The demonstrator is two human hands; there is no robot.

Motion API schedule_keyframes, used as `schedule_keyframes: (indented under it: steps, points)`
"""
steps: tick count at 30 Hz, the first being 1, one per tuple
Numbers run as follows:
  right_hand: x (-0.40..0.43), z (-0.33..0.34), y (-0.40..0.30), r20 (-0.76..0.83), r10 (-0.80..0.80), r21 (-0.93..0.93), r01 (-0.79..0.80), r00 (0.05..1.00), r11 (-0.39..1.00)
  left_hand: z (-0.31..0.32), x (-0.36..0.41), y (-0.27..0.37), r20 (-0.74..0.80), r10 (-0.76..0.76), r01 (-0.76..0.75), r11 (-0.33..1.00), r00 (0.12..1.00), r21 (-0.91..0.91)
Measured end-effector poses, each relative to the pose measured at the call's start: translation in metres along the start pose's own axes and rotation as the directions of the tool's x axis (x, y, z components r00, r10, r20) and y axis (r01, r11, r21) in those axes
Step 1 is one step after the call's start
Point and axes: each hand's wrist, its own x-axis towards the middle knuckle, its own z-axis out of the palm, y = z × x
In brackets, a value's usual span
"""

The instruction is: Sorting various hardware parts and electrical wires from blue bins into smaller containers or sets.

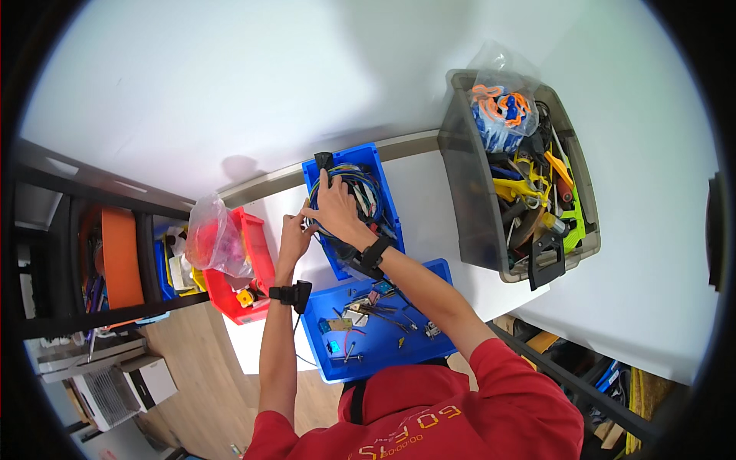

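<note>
A blue plastic bin (393,215) near the wall holds coiled cables (368,192), mostly blue and green. Over the coil lies my right hand (336,210), its fingers spread on the cables; whether it grips any is hidden. At the bin's left edge, my left hand (296,238) has its fingertips close together, near my right thumb; what they pinch is too small to tell. Both wrists wear black straps. Below, closer to my body, a shallow blue tray (391,345) holds drill bits, screws, small metal parts and a piece of thin red wire.
On the left stands a red bin (267,247) with a clear plastic bag (215,241). A large grey tote (477,218) at the right holds tools, a handsaw (546,259) and bagged gloves (503,118). The white wall rises behind the table (422,190); shelving flanks both sides.
</note>
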Motion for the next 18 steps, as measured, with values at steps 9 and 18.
schedule_keyframes:
  steps: [9,18]
  points:
    - [0.005,0.019,0.015,0.236,0.26,0.131,-0.295,0.936,0.946,0.024,-0.033,0.029,-0.054,-0.476,0.416,0.814,0.878,-0.405]
    - [-0.001,0.026,0.006,0.177,0.249,0.1,-0.269,0.952,0.958,0.039,-0.049,0.033,0.069,-0.532,0.402,0.543,0.844,-0.737]
